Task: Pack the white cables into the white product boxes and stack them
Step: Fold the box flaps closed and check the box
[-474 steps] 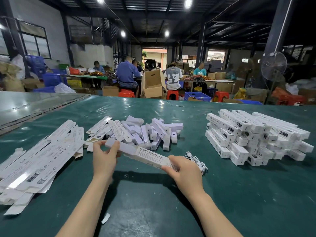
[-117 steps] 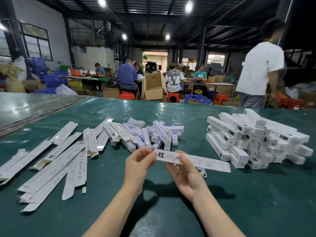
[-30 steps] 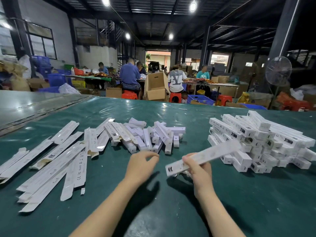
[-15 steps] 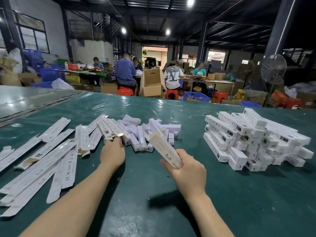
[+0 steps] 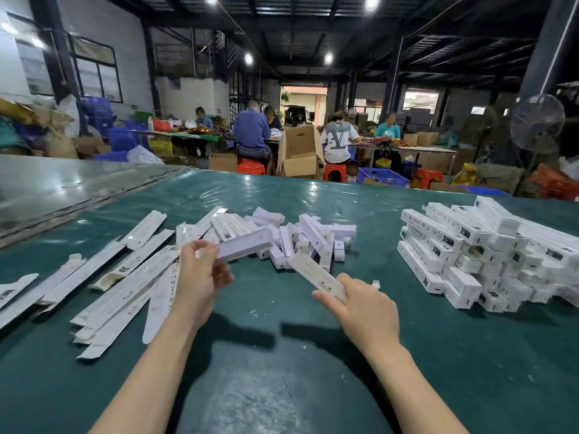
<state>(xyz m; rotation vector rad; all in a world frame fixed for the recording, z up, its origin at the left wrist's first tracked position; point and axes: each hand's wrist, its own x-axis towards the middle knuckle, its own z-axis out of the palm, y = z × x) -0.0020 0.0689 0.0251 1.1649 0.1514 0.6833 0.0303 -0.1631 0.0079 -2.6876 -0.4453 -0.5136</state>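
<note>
The green surface (image 5: 282, 386) carries a stack of packed boxes (image 5: 488, 255) at three o'clock, flat cartons (image 5: 125, 286) at nine and a loose pile (image 5: 300, 239) at twelve. The left hand (image 5: 200, 277) has its grip pinched on the end of a long white box (image 5: 247, 245). The right hand (image 5: 366, 308) pinches a flattened box (image 5: 313, 274). Thin printed card, I'd judge: light, easily crushed, best held by the edges. A white cable (image 5: 376, 282) tip peeks out beside the right hand.

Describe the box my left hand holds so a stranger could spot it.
On the green table, look at the middle heap of white cardboard pieces. At its left edge, one long white cardboard box is lifted clear, held by the left hand.
</note>
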